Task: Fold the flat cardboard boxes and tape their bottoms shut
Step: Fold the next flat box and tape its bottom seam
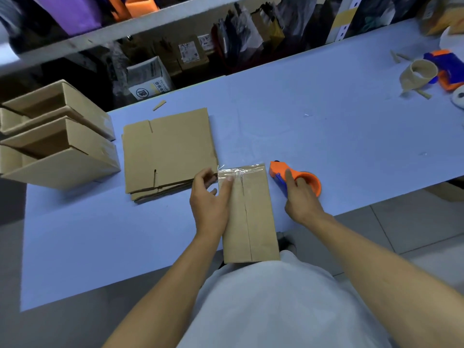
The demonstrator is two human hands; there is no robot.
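Note:
A folded cardboard box stands bottom-up at the table's near edge, its centre seam running towards me. Clear tape lies across its far end. My left hand grips the box's left side, thumb pressing on the tape. My right hand rests on the orange tape dispenser, which sits on the table just right of the box. A stack of flat cardboard boxes lies to the left of my left hand.
Several folded boxes are piled at the table's left end. At the far right lie an empty tape core and another orange-and-blue dispenser. The blue table runs along shelving behind.

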